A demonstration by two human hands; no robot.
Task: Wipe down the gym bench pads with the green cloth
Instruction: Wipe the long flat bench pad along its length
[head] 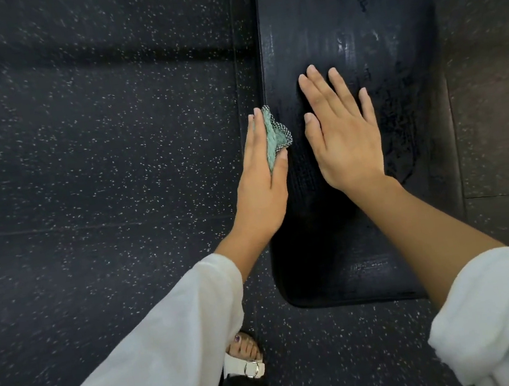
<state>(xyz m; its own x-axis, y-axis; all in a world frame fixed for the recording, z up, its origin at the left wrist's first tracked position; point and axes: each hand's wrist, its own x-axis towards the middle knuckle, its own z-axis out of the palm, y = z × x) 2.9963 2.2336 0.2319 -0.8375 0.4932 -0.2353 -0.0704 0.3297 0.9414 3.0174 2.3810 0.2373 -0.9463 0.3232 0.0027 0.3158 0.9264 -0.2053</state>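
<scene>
A black gym bench pad (344,21) runs from the top of the view down to a rounded near end. Its top shows wet, shiny streaks. My left hand (261,179) is at the pad's left side edge. Its straight fingers press the green cloth (273,137) against that edge, with the thumb on the cloth's lower corner. The cloth is crumpled and shows a checked border. My right hand (343,130) lies flat on top of the pad, fingers straight and spread, holding nothing.
Dark speckled rubber flooring (97,148) lies to the left of and below the bench. A brown floor strip (490,83) runs along the right. My foot in a white sandal (246,357) stands near the pad's near end.
</scene>
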